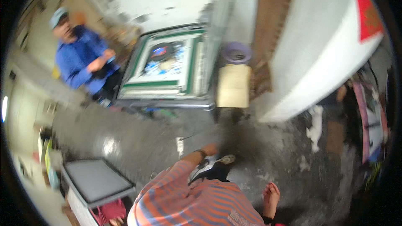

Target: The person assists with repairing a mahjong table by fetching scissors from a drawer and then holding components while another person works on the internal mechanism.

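Observation:
My left hand [210, 148] hangs in front of my body over the dark floor, smeared by motion, so its fingers cannot be made out. A dark band circles that wrist. Low on the right, my right hand [271, 191] is held out beside me, its fingers loosely bent and apart with nothing seen in them. Neither hand touches anything that I can see. Ahead stands a dark-edged table [167, 104] bearing stacked white and green frames [150, 84]. Within the top frame is a dark round thing [160, 52] among blue smears.
A co-worker in blue [79, 60] stands at the far left, hands together. A yellowish box [233, 86] and a purple basin [237, 53] are right of the table. A white power strip [180, 146] lies on the floor. Nearer left stands a grey-topped stand [98, 180].

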Tool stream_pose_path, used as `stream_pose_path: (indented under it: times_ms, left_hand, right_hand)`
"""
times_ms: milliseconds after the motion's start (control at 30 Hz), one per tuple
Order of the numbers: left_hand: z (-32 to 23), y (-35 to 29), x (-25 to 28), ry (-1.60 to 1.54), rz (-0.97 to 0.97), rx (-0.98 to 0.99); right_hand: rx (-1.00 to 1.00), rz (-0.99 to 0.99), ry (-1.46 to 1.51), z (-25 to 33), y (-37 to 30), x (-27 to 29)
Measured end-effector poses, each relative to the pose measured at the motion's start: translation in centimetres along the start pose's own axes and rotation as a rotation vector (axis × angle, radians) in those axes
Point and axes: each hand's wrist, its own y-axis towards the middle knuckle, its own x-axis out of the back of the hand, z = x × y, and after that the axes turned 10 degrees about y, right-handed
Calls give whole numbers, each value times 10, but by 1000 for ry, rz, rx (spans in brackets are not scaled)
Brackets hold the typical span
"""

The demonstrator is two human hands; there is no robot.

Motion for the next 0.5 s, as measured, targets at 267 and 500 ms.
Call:
stream_pose_path:
  times_ms: [267, 500]
  left_hand:
    - [-6, 41, 18, -85, 279, 83]
    - [-76, 115, 37, 136, 705, 91]
  right_hand:
    - [-52, -94, -30, 40, 22, -39]
    - [168, -207, 328, 69, 21, 32]
